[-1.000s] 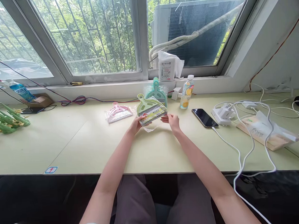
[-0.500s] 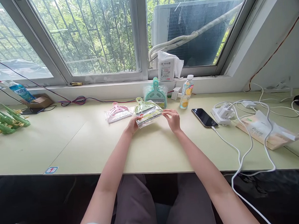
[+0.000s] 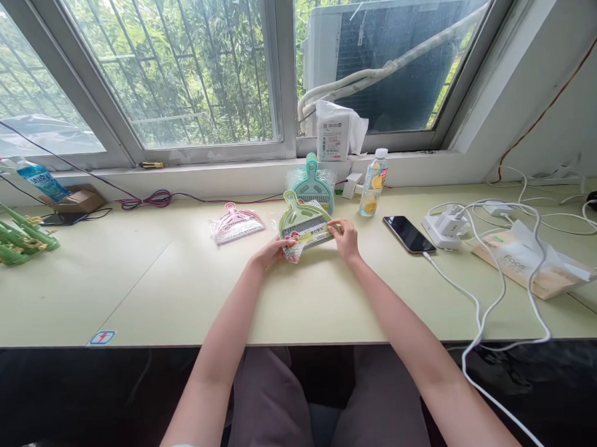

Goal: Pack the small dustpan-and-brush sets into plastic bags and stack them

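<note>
Between my two hands, a green mini dustpan and brush set [image 3: 304, 224] in clear plastic wrap is held tilted up over the table. My left hand [image 3: 270, 253] grips its lower left corner, thumb on the front. At the right edge, my right hand [image 3: 346, 240] pinches the wrapped set between thumb and fingers. A pink dustpan and brush set [image 3: 236, 223], also wrapped, lies flat to the left. Behind the green set, several teal dustpan sets [image 3: 314, 182] stand upright against the sill, partly hidden by it.
A juice bottle [image 3: 374, 183], a phone [image 3: 408, 234], a white power adapter [image 3: 445, 228], looping white cables and a tissue pack [image 3: 530, 258] occupy the right. Green plant stalks [image 3: 14, 238] and a blue-labelled bottle [image 3: 43, 180] are at left. A tissue packet [image 3: 333, 139] stands on the sill.
The green set has been tipped more upright and shifted slightly right, so its handle now stands before the teal sets. Both hands moved a little right with it.
</note>
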`<state>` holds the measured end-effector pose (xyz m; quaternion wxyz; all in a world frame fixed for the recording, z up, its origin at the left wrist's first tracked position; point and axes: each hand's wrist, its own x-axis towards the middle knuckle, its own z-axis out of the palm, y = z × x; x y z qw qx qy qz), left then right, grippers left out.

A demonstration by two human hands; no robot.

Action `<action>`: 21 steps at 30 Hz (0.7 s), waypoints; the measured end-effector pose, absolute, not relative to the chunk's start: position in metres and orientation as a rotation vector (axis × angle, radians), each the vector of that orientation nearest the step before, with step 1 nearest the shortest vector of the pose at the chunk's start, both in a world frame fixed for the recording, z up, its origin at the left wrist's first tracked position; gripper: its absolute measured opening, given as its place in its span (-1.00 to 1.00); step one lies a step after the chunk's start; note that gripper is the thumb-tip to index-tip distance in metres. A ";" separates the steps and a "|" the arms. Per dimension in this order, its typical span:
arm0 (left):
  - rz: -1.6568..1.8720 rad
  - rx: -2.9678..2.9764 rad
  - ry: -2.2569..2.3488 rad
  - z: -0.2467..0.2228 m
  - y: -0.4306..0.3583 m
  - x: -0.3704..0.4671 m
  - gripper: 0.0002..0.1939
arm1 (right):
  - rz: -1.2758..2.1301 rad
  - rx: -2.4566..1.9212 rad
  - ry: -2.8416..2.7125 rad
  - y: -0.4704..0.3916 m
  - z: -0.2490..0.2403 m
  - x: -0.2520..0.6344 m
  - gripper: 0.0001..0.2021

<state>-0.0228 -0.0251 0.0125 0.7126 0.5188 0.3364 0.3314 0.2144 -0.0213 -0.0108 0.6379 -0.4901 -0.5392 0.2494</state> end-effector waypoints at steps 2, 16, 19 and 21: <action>0.731 1.145 0.776 0.013 -0.026 -0.022 -0.49 | 0.706 -1.120 -1.170 -0.019 -0.014 0.215 -0.68; 0.937 1.524 0.731 0.010 -0.026 -0.011 0.20 | 0.760 -1.206 -0.860 0.003 -0.035 0.230 -0.71; 1.013 1.697 0.743 0.010 -0.028 -0.005 0.13 | 0.721 -1.239 -0.859 0.004 -0.036 0.231 -0.70; 1.050 1.697 0.843 0.009 -0.027 -0.003 -0.06 | 0.715 -1.263 -0.876 0.003 -0.036 0.229 -0.68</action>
